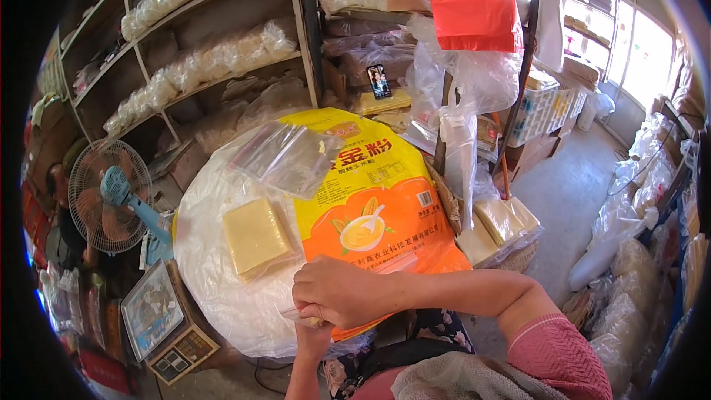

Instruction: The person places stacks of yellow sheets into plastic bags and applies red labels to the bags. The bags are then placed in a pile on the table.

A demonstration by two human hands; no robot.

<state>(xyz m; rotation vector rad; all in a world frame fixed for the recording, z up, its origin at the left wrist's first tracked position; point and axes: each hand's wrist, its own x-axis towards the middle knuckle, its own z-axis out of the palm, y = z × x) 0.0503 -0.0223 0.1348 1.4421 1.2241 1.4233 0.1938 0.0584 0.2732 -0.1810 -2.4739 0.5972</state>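
So the right hand [337, 289] has its grip pinched on a clear plastic strip [289, 314] by the near edge of the worktop [204, 252]; left hand [313, 335] just below, grip too hidden to tell. Yellowish block [257, 237] lies beyond.

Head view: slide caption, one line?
Right hand and mostly hidden left hand meet at clear plastic near a yellow block and yellow-orange sack on a round table.
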